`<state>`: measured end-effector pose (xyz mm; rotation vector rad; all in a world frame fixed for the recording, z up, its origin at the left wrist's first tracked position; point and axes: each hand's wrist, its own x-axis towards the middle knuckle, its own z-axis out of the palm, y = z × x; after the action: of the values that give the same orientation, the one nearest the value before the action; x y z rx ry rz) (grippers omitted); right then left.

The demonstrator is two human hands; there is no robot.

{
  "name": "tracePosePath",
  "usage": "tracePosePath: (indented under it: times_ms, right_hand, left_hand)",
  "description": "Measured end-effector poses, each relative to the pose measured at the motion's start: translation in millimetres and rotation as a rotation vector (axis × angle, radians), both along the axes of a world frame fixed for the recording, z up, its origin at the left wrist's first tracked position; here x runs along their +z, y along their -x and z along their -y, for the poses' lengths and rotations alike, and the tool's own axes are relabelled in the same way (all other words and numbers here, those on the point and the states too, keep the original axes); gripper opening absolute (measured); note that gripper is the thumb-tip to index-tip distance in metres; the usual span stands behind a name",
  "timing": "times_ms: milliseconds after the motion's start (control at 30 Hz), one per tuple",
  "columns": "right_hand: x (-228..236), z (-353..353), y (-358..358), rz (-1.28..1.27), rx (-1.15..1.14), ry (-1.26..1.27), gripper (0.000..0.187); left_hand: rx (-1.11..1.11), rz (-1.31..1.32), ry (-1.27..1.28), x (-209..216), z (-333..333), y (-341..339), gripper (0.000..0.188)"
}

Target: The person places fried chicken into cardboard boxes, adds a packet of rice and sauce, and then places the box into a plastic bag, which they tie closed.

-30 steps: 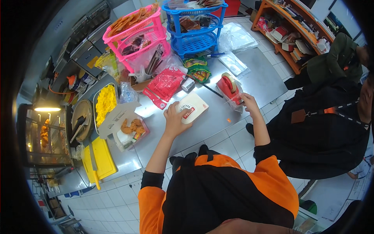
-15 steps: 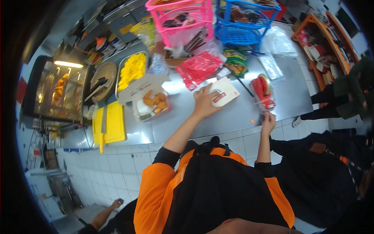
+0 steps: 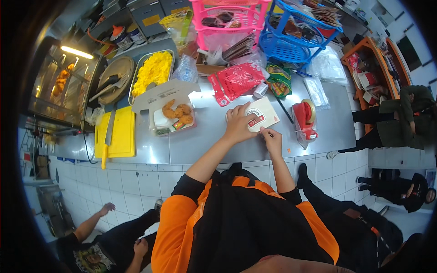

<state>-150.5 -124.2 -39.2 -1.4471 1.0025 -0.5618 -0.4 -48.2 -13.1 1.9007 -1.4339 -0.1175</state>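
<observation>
A small white paper box (image 3: 265, 110) with a round printed emblem lies on the steel table in front of me. My left hand (image 3: 240, 122) covers its left part and grips it, thumb across the emblem. At the box's near right edge is my right hand (image 3: 272, 140), fingertips pinched together against it; whatever they hold is too small to make out. To the right lies a red tape dispenser (image 3: 300, 117) with a roll of clear tape. An open takeaway box (image 3: 185, 96) on the left holds fried chicken (image 3: 181, 110), a white cup and sauce packets.
A yellow cutting board (image 3: 124, 139) with a knife (image 3: 108, 132) and a tray of yellow food (image 3: 154, 68) are at left. Behind stand pink (image 3: 227, 32) and blue (image 3: 291, 38) baskets, near a red packet (image 3: 236, 82). Other people stand left and right.
My right hand has moved left from the tape dispenser to the edge of the white paper box. My left hand stays on the box. The view has shifted slightly.
</observation>
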Motion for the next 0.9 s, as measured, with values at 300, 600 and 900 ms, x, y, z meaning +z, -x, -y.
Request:
tracePosePath:
  times_ms: [300,600,900]
  right_hand:
    - [1,25,9,-0.375,0.239,0.059,0.028]
    - [96,-75,-85,-0.243,0.743,0.379,0.023]
    - [65,-110,-255,-0.634,0.629,0.774,0.07]
  left_hand:
    - [-0.002,-0.045,-0.242,26,11,-1,0.037]
    - [0.518,0.381,0.086,46,-98,-167,0.029]
    - [0.246,-0.156,-0.591,25,-218,-225,0.033]
